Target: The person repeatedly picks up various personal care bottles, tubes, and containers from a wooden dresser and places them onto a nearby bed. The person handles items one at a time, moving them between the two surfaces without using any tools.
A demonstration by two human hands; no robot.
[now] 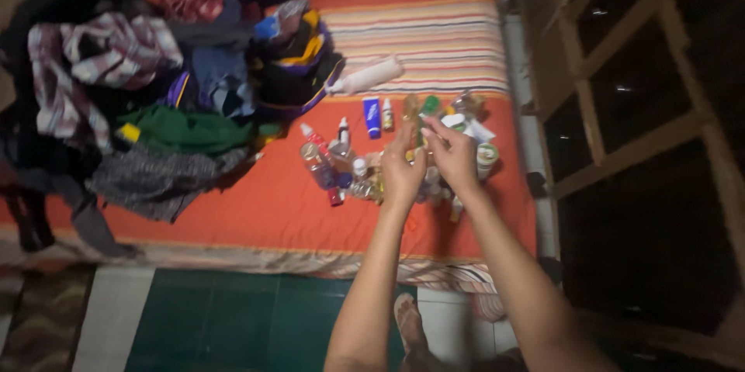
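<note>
You've got both hands up over that cluster of little bottles right of centre in the frame, on the orange bedsheet (256, 209). Your left hand (401, 173) and right hand (452, 156) are pinched together around a small green-and-yellow bottle (417, 120), fingers closed on it from both sides, looks like 1 hand steadies while the other works the top.

What I'd watch: the small bottles (341, 170) under your wrists are packed tight and some stand upright on a soft mattress. Drop a forearm and you'll likely bowl several over. If that cap is coming off, a tilt could spill onto the sheet.

Hard to make out: the frame is dim and blurry, so I can't tell if the cap is on or off. Your hands hide the bottles right beneath them. The clothes pile (155, 100) at upper left is a dark tangle, and the wooden frame (621, 108) on the right fades to black.
</note>
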